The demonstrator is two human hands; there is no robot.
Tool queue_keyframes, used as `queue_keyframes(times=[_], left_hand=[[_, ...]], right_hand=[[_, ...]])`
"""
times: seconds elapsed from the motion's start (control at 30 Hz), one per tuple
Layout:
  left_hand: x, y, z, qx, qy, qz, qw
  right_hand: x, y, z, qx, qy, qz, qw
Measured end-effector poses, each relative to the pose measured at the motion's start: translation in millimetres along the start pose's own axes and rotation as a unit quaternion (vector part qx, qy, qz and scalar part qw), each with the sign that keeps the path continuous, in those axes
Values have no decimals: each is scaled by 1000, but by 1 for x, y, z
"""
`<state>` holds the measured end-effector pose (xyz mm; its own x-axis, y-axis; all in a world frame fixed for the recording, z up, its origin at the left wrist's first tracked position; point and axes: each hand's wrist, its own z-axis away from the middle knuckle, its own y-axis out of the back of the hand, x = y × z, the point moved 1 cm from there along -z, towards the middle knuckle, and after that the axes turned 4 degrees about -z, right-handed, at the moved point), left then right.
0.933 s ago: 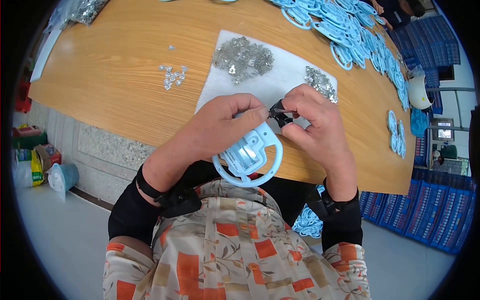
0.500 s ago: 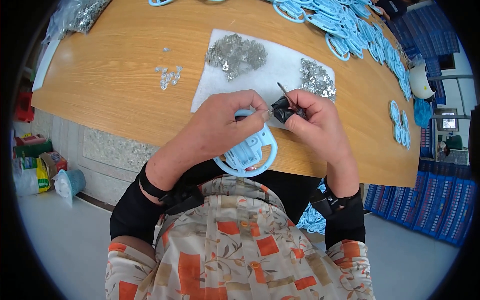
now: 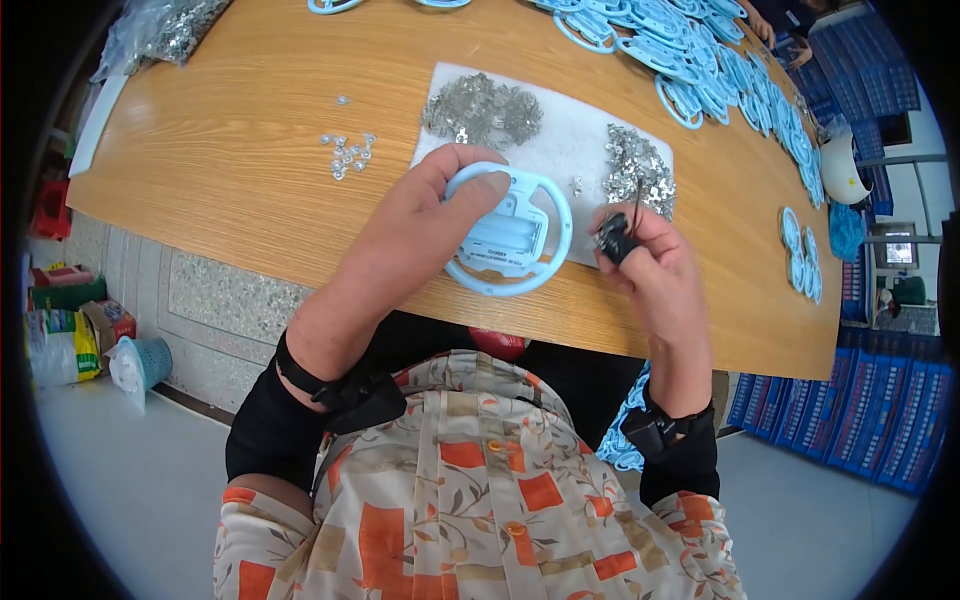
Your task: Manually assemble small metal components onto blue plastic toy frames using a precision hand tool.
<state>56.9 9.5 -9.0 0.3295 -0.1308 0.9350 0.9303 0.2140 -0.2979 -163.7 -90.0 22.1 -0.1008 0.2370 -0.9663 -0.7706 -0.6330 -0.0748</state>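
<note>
My left hand [image 3: 405, 235] grips a light blue plastic toy steering wheel [image 3: 508, 240] by its upper left rim, thumb on top. The wheel is tilted toward me above the table's near edge, showing a rectangular recess in its middle. To its right, my right hand [image 3: 665, 280] is closed around a thin pointed metal tool [image 3: 638, 200] that sticks up between the fingers. Black wrapping [image 3: 618, 245] covers fingertips of this hand. Small shiny bits show at those fingertips, too small to name. Beyond the hands, two heaps of small metal plates [image 3: 482, 110] [image 3: 640, 165] lie on a white foam sheet [image 3: 572, 125].
Several small clear pieces [image 3: 347, 155] lie on the wooden table [image 3: 250, 150] at left. A bag of metal parts [image 3: 165, 35] is at the far left. Many blue wheels [image 3: 680, 60] are piled at the far right. Another person's hand [image 3: 797, 52] shows beyond. Blue crates [image 3: 850, 410] stand at right.
The hands have moved apart. My left hand has raised the wheel and turned its face into view; my right hand has drawn right, away from it, still holding the pointed tool.
</note>
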Motion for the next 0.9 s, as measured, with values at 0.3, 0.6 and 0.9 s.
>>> queue_keyframes(times=[0.3, 0.6, 0.9], left_hand=[[-10, -10, -2, 57, -48, 1, 997], [12, -2, -12, -152, 21, -149, 977], [-10, -1, -19, -77, 53, -157, 983]], right_hand=[[17, -16, 2, -45, -38, -26, 998], [2, -4, 2, -113, -20, 38, 993], [15, -14, -8, 82, 192, 203, 957]])
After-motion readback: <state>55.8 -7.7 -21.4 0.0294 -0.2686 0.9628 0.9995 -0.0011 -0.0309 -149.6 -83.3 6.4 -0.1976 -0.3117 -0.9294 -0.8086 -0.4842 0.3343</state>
